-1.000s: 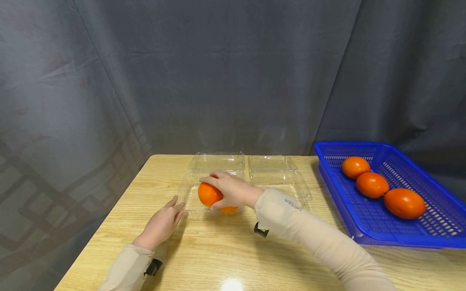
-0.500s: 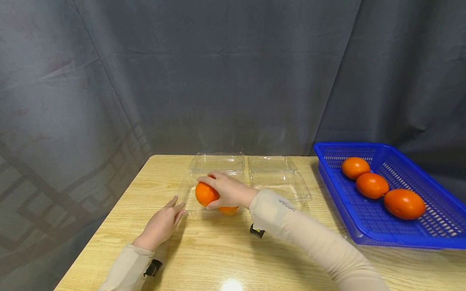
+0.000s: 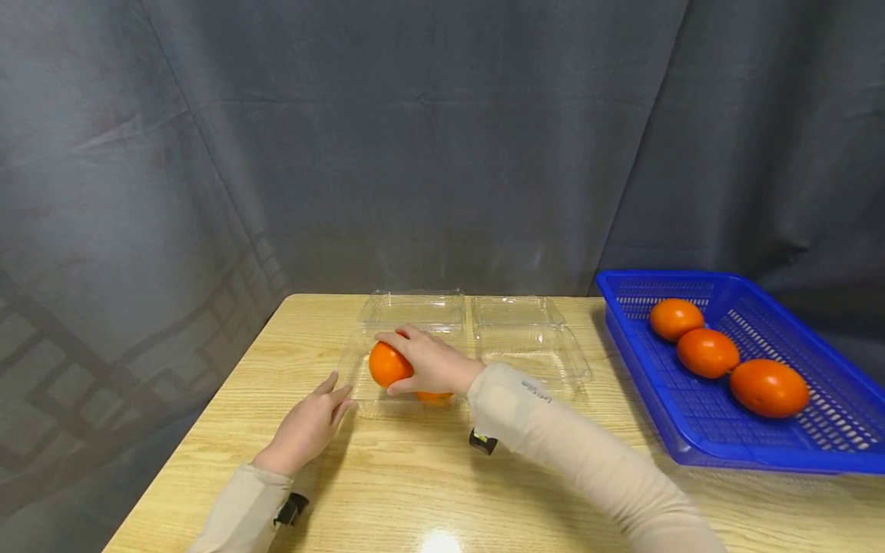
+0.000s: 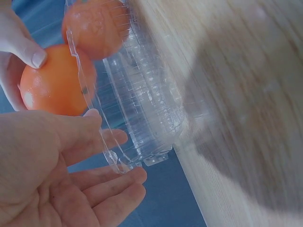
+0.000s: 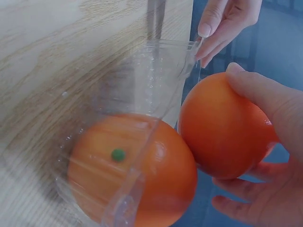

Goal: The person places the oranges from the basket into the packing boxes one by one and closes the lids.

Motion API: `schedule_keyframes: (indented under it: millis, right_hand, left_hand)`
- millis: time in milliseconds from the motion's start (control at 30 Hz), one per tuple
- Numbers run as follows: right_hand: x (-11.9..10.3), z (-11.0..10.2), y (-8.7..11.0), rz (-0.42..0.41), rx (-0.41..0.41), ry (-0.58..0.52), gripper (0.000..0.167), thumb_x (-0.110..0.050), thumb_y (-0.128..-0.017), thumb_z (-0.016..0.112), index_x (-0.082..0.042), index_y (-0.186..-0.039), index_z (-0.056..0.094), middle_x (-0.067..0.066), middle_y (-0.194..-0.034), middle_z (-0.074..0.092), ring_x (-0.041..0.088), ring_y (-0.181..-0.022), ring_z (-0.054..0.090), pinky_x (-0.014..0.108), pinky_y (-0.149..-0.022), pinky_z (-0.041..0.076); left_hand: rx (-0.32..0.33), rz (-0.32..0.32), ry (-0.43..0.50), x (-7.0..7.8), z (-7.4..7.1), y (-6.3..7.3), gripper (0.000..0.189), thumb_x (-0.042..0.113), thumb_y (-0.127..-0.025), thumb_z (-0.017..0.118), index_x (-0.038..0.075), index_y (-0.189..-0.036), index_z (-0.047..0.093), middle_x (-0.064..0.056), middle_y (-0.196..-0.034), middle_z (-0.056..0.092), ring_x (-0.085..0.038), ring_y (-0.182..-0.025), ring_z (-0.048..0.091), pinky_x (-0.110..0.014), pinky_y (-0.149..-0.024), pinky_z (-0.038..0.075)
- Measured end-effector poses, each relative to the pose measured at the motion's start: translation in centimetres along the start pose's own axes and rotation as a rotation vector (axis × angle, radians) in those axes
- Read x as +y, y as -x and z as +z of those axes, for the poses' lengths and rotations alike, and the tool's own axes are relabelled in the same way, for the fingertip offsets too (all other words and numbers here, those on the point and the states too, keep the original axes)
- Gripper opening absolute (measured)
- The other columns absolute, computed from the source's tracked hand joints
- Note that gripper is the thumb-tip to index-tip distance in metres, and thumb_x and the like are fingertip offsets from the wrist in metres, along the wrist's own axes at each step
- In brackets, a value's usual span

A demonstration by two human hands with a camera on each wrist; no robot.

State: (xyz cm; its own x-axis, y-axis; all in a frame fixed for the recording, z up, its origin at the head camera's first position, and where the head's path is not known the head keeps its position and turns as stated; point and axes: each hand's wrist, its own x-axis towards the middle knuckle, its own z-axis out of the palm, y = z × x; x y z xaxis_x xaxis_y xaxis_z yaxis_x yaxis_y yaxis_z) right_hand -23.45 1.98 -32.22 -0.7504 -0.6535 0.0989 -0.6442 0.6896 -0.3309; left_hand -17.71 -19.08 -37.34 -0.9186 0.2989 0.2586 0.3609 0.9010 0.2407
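In the head view my right hand (image 3: 434, 365) grips an orange (image 3: 389, 365) over the left clear plastic clamshell box (image 3: 373, 401). The thumb and fingers curl round the fruit in the right wrist view. A second orange (image 5: 135, 172), with a green stem spot, sits inside the box at its right end, and the held one overlaps its edge. My left hand (image 3: 307, 426) is at the box's left front corner, fingers fairly straight, fingertips right at the rim (image 4: 106, 151) in the left wrist view. The lid (image 3: 413, 309) lies folded back behind the box.
Another lidded clear box (image 3: 528, 361), lid raised back, stands right beside the first. At the right, a blue plastic basket (image 3: 691, 442) holds 3 oranges (image 3: 707, 352). A wooden table (image 3: 387, 484) bears everything, with a dark grey curtain (image 3: 442, 153) behind.
My right hand has shifted slightly left with the orange, toward the box's left part. The left hand has stayed in place.
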Motion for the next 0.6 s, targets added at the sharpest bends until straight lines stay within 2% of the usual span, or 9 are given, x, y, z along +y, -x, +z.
schedule_keyframes:
  millis: [167,367,600]
  right_hand:
    - [0.1,0.3,-0.2,0.021,-0.003,-0.017,0.079,-0.038,-0.079,0.073,-0.021,-0.145,0.032,0.012,-0.138,0.043,0.026,-0.118,0.054,0.04,-0.098,0.048]
    - [0.0,0.6,-0.5,0.053,-0.001,-0.03,0.08,-0.039,-0.08,0.072,-0.02,-0.146,0.03,0.012,-0.135,0.044,0.026,-0.11,0.058,0.039,-0.093,0.05]
    - [-0.1,1.4,-0.9,0.068,0.004,-0.005,0.079,-0.042,-0.08,0.071,-0.019,-0.145,0.031,0.014,-0.132,0.046,0.026,-0.107,0.059,0.043,-0.095,0.048]
  left_hand:
    - [0.0,0.005,-0.003,0.0,0.0,0.0,0.031,0.013,-0.091,0.059,-0.005,-0.116,0.063,-0.036,-0.127,0.05,-0.044,-0.101,0.063,-0.047,-0.079,0.054]
    - [0.011,0.014,-0.006,0.0,0.1,-0.1,0.031,0.013,-0.091,0.059,-0.005,-0.115,0.063,-0.036,-0.127,0.051,-0.044,-0.1,0.063,-0.046,-0.078,0.055]
    - [0.004,0.006,-0.007,-0.1,0.0,0.0,0.03,0.012,-0.091,0.059,-0.005,-0.115,0.064,-0.035,-0.127,0.051,-0.044,-0.101,0.063,-0.046,-0.079,0.055]
